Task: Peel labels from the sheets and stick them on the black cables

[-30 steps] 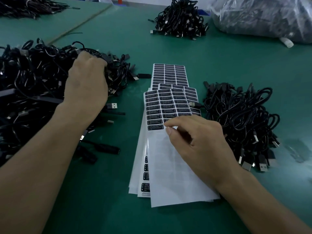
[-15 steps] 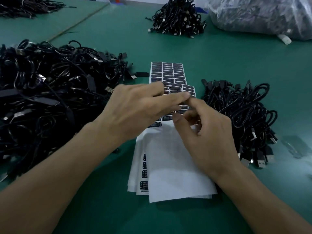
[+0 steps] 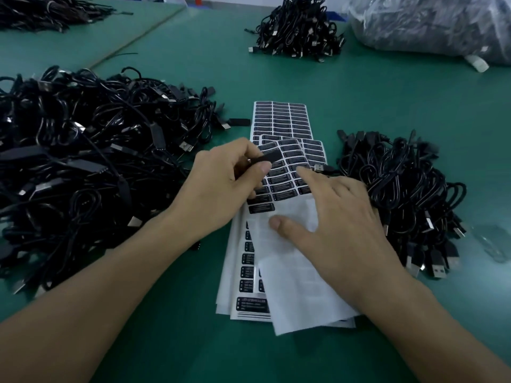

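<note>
Left grip (image 3: 221,186) around black cable piece (image 3: 269,157), just above label sheets (image 3: 279,117).

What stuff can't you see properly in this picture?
Head view: the print on the small black rectangular labels is too small and blurred to read.
The slim black cable block is partly hidden by the left hand's fingers.
The white label sheets are partly covered by the right hand.
The clear plastic bag is cut off by the top edge; its contents look blurred.
</note>
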Demonstrator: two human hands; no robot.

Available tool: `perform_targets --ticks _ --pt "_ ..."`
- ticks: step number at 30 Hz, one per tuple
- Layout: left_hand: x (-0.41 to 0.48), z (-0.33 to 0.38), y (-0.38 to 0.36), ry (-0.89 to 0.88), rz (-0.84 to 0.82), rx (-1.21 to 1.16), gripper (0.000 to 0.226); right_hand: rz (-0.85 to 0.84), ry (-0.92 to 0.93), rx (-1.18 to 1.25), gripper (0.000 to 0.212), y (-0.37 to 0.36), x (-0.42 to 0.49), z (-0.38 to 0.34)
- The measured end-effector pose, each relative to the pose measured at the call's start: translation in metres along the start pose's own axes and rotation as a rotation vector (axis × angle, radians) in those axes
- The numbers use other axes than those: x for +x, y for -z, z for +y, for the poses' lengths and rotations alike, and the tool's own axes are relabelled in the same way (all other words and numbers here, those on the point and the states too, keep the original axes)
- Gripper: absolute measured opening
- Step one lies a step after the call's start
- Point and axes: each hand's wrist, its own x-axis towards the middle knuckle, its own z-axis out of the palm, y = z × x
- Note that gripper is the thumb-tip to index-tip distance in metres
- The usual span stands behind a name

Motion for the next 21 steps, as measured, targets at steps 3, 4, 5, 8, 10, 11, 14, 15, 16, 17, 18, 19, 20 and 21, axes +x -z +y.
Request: perform_targets --ticks 3,4,5,8,10,11,14,15,16,17,18,19,20,21 --pt "-0.003 0.002 -0.004 -0.021 0.014 0.004 0.011 0.044 0.022 0.115 0.079 -0.004 0.001 0.004" --pt "-0.003 0.002 -0.004 -0.026 0.017 0.01 0.011 0.053 0.019 0.148 0.077 -0.005 0.002 0.004" --pt "-0.003 0.001 -0.004 -0.026 0.019 0.007 0.012 0.059 0.016 0.181 0.075 -0.004 0.003 0.005" --pt "-0.002 0.001 -0.005 -0.025 0.033 -0.016 0.014 0.096 0.029 0.29 0.068 -0.004 0.004 0.003" --pt "-0.003 0.003 -0.005 -0.06 0.051 -0.038 0.016 0.164 0.049 0.389 0.066 -0.002 0.004 0.004" --pt "-0.003 0.004 -0.004 -0.084 0.059 -0.047 0.018 0.202 0.044 0.439 0.068 0.0 0.005 0.004" --pt "-0.004 0.006 -0.005 -0.134 0.066 -0.052 0.02 0.223 -0.043 0.659 0.082 0.008 0.007 0.009" --pt "-0.005 0.007 -0.005 -0.146 0.068 -0.056 0.019 0.195 -0.081 0.766 0.083 0.01 0.007 0.01" --pt "-0.006 0.009 -0.005 -0.158 0.07 -0.063 0.017 0.161 -0.117 0.859 0.082 0.012 0.007 0.01" --pt "-0.006 0.01 -0.005 -0.167 0.068 -0.074 0.014 0.13 -0.143 0.916 0.077 0.012 0.007 0.011" --pt "-0.006 0.012 -0.005 -0.17 0.063 -0.089 0.012 0.109 -0.149 0.94 0.071 0.012 0.007 0.011" --pt "-0.006 0.013 -0.004 -0.166 0.054 -0.105 0.011 0.102 -0.142 0.95 0.067 0.011 0.007 0.011" --pt "-0.006 0.014 -0.003 -0.156 0.045 -0.116 0.01 0.108 -0.132 0.956 0.063 0.01 0.007 0.01" --pt "-0.006 0.015 -0.003 -0.143 0.034 -0.124 0.009 0.123 -0.126 0.96 0.061 0.009 0.007 0.01"
